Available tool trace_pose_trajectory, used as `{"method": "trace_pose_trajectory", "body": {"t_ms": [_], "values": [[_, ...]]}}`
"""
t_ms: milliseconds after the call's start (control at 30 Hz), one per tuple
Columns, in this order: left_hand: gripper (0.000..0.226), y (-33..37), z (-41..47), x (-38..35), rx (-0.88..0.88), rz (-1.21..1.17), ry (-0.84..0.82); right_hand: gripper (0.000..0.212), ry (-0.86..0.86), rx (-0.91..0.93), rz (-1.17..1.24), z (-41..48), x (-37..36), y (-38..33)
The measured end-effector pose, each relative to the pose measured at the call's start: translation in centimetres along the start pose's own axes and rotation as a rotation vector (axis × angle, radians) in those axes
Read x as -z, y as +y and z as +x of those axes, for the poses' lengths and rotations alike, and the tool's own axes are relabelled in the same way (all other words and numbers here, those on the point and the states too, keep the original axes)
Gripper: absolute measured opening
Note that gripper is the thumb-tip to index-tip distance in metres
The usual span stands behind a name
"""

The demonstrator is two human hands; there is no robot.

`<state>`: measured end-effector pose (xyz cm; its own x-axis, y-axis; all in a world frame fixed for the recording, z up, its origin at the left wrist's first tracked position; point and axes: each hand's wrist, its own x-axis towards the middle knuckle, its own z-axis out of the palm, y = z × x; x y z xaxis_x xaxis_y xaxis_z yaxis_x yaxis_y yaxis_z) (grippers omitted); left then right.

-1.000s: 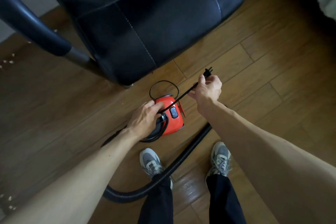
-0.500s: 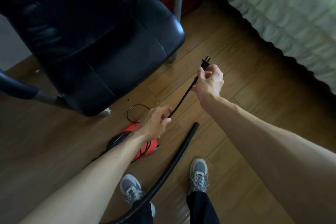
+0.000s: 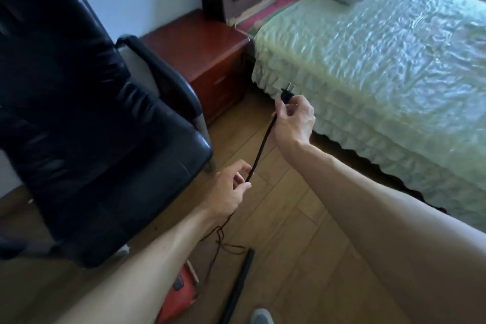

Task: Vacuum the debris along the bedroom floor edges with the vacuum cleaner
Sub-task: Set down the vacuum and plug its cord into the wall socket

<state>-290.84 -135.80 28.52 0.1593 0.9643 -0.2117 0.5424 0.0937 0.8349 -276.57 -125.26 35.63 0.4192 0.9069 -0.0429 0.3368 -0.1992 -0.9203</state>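
Right hand (image 3: 293,123) pinching plug (image 3: 286,95), prongs aimed up toward bed (image 3: 368,66); left hand (image 3: 231,192) loosely closed on cord (image 3: 263,144) below, nearer vacuum cleaner (image 3: 181,294).

- Daylight from upper right; bedspread (image 3: 381,66) bright, nearly washed out.
- Chair (image 3: 86,123) at left dim, blue-tinted, detail lost in shadow.
- Overall motion blur; cord (image 3: 260,150) soft.
- Wide-angle bending toward the edges; forearms stretched.
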Motion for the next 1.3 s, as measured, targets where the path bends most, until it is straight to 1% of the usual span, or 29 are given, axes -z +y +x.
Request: {"method": "trace_pose_trajectory", "body": {"t_ms": [200, 267, 300, 467, 667, 800, 933, 1067, 1300], "values": [[0.02, 10.5, 3.8, 2.5, -0.051, -0.03, 0.069, 0.008, -0.005, 0.109, 0.082, 5.3, 4.3, -9.4], [0.02, 13.3, 4.9, 3.5, -0.082, -0.046, 0.087, 0.015, -0.006, 0.149, 0.096, 6.7, 5.7, -12.3], [0.021, 14.7, 5.4, 4.0, -0.094, -0.05, 0.095, 0.015, -0.002, 0.17, 0.098, 7.2, 6.5, -13.8], [0.022, 21.5, 7.1, 6.8, -0.165, -0.058, 0.145, 0.002, 0.018, 0.302, 0.117, 9.9, 9.5, -20.3], [0.019, 29.0, 7.1, 11.0, -0.234, -0.111, 0.173, 0.011, 0.047, 0.45, 0.098, 11.1, 12.9, -28.9], [0.028, 32.9, 6.6, 13.8, -0.299, -0.123, 0.21, 0.011, 0.074, 0.533, 0.106, 11.4, 14.4, -34.1], [0.033, 36.1, 6.0, 17.2, -0.359, -0.054, 0.285, 0.016, 0.076, 0.62, 0.129, 11.0, 15.6, -39.3], [0.022, 38.8, 6.0, 20.5, -0.395, -0.018, 0.35, 0.018, 0.107, 0.678, 0.1, 9.6, 16.5, -44.3], [0.015, 43.4, 5.1, 24.3, -0.484, 0.007, 0.413, 0.021, 0.158, 0.722, 0.05, 6.7, 19.1, -51.1]]}}
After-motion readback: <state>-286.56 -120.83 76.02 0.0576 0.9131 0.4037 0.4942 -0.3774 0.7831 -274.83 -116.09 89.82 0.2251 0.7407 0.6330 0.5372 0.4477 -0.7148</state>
